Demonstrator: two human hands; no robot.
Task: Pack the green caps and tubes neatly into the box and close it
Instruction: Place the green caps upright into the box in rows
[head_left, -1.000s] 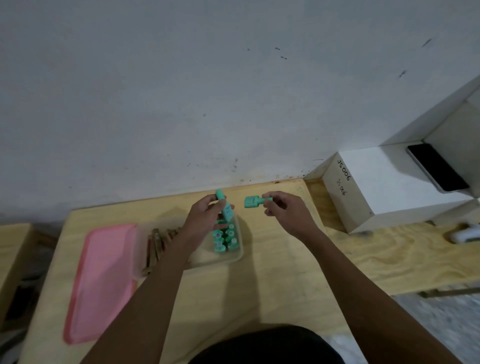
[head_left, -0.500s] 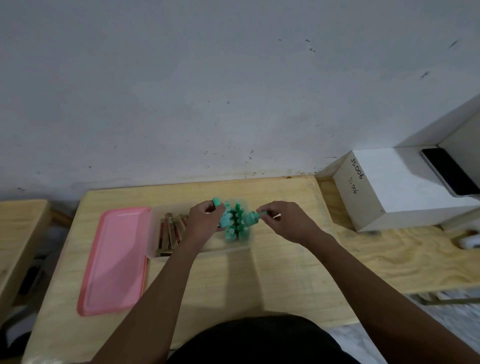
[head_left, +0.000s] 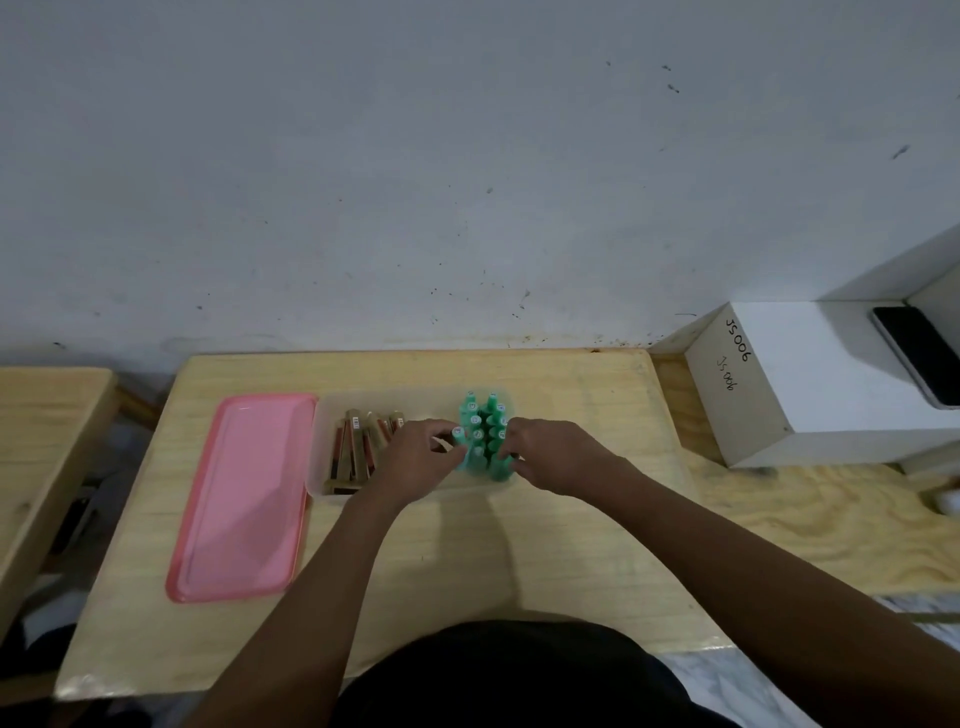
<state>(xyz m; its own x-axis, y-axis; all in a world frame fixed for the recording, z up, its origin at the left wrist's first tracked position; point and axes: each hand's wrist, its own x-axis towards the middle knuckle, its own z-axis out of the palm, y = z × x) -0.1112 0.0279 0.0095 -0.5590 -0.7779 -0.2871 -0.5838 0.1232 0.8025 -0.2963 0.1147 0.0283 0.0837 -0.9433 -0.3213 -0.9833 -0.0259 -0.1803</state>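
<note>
Cylindrical green tubes upright in translucent plastic box

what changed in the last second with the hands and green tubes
The left hand and right hand lowered their green tubes into the clear box and now grip the standing cluster from both sides. The pink lid and gold tubes stayed put.

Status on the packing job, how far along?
Done: a bunch of green tubes stands upright in the right end of the clear box. In hand: the left hand and right hand each grip a tube at the bunch's near side. Left: the pink lid lies on the table beside the open box; closing not yet done.
</note>
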